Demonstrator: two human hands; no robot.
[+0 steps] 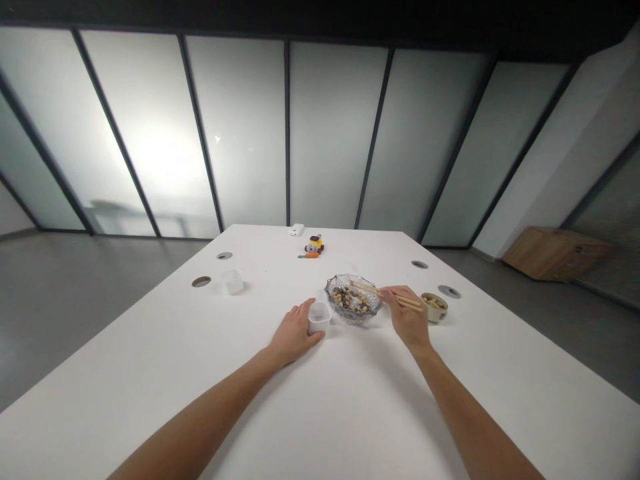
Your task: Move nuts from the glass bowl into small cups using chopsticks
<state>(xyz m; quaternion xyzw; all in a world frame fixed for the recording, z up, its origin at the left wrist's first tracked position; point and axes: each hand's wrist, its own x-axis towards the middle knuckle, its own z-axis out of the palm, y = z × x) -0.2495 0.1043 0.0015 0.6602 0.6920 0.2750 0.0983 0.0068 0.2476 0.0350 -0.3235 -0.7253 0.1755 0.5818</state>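
My left hand [295, 333] curls around the side of a small white plastic cup [319, 316] that stands on the table. Just right of the cup is a clear faceted glass bowl [334, 308] with a mix of pale nuts and dark seeds [351, 300] in it. A pair of wooden chopsticks [367, 288] is pinched in my right hand [409, 319], their tips over the bowl's contents. Whether the tips grip a piece is too small to tell. Behind my right hand sits a round tape roll [435, 308] with pale pieces inside its ring.
A second white plastic cup [233, 281] stands at the left. Farther back lie a yellow toy car [315, 244], an orange carrot-shaped piece [311, 255] and a white box-like device [297, 230]. Round holes and caps dot both sides of the white table [320, 407].
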